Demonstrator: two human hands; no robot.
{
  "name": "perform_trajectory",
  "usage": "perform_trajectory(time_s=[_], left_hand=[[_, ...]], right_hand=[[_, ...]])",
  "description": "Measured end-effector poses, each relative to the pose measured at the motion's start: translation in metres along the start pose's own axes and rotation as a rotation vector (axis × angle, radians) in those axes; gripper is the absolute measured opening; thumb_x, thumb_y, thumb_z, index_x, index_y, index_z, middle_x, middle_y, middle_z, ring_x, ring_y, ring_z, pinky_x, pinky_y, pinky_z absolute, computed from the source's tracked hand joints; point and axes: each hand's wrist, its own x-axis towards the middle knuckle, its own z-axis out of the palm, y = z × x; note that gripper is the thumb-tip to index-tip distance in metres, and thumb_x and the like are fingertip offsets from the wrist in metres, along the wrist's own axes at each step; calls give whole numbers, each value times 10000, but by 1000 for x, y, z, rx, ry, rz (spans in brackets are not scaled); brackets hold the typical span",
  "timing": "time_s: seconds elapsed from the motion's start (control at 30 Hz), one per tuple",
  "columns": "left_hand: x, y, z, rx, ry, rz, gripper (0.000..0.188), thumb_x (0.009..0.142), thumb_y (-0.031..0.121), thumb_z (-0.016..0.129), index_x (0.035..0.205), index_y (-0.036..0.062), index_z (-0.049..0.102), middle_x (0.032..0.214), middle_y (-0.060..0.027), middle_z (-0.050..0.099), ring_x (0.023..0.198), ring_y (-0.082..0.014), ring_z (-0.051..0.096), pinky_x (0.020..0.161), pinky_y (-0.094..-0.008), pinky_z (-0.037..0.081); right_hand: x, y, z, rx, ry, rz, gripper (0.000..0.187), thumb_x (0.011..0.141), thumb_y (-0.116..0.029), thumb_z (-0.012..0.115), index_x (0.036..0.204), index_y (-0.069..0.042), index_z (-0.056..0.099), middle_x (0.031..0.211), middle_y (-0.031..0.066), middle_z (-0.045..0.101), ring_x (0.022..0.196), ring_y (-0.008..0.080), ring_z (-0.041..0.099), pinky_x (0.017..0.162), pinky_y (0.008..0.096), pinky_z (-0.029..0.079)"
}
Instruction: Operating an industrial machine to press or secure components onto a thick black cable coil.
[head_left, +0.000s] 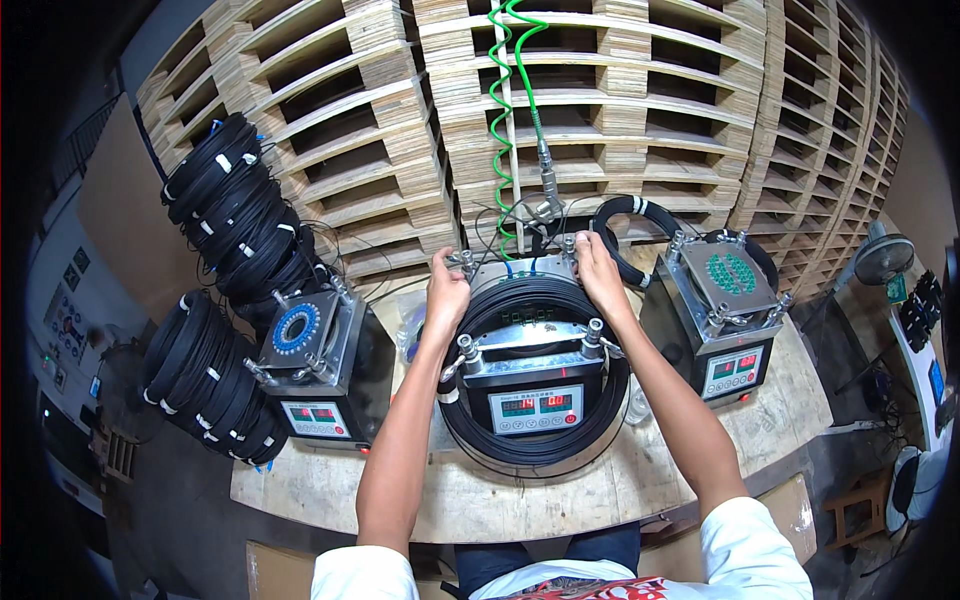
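A machine (540,408) with a lit display stands in front of me, and a coil of black cable (455,425) is looped around it. At its far left corner my left hand (447,292) is closed, its fingers at a metal clamp (463,260). My right hand (600,270) is closed at the matching clamp (569,247) on the far right corner; its fingertips are partly hidden. Two more metal clamp posts (594,330) stand upright at the near corners of the machine's metal top plate (525,335).
Similar machines stand to the left (322,415) and right (735,370) on the wooden table (400,500). Stacked black cable coils (215,370) rise at far left. Another coil (640,205) lies behind. Green air hoses (530,90) hang before wooden pallets (600,60). A fan (880,255) stands at right.
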Motion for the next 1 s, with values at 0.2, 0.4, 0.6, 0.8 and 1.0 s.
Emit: perform_trajectory(time_s=[0.2, 0.4, 0.6, 0.8, 1.0], left_hand=[[-12, 20, -4, 66, 27, -13, 642, 801, -44, 452, 1431, 76, 421, 951, -152, 664, 880, -269, 656, 829, -363, 514], [-11, 20, 0, 84, 15, 22, 592, 813, -24, 461, 1397, 78, 461, 969, -166, 672, 898, -288, 664, 836, -385, 513], [-5, 7, -5, 268, 101, 88, 537, 903, 31, 512, 1431, 99, 444, 933, -124, 657, 777, -196, 648, 719, -328, 513], [-10, 19, -1, 57, 34, 25, 539, 866, 60, 512, 1403, 63, 466, 960, -214, 663, 927, -346, 653, 884, -431, 487], [-8, 14, -6, 27, -10, 33, 449, 968, 147, 513, 1405, 57, 460, 937, -193, 676, 898, -313, 663, 856, -412, 494]], right_hand=[[-11, -26, -6, -187, 24, 73, 518, 1063, -461, 336, 1301, -45, 531, 1148, 294, 655, 1111, 487, 601, 950, 521, 462], [-4, -7, -2, -80, 44, -41, 472, 1067, -410, 384, 1282, -19, 538, 1098, 295, 664, 1080, 476, 621, 917, 501, 479], [1, 4, 8, -7, 101, -123, 470, 1077, -423, 393, 1239, -11, 550, 852, 171, 644, 774, 255, 672, 727, 393, 509], [-4, -7, -3, -66, 33, 0, 509, 1060, -450, 387, 1291, -25, 546, 1134, 297, 658, 1119, 473, 607, 953, 492, 469], [-12, -26, -1, -157, 33, 15, 515, 1058, -468, 367, 1300, -50, 546, 1121, 304, 655, 1100, 505, 588, 937, 530, 463]])
